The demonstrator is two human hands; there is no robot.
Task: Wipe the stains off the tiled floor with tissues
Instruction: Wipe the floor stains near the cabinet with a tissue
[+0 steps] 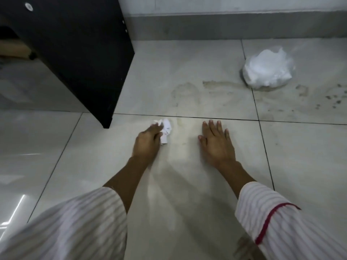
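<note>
Pale tiled floor (187,184) (stained): crumpled tissue (166,132), plastic bag of tissues (267,69), black cabinet (84,53).

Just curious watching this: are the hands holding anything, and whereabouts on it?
The left hand grips a crumpled white tissue by its left side. The right hand lies flat on the tiled floor, holding nothing.

Bare tiled floor (197,184) lies open ahead; a black cabinet (84,53) blocks the left, plastic bag (267,69) far right.
</note>
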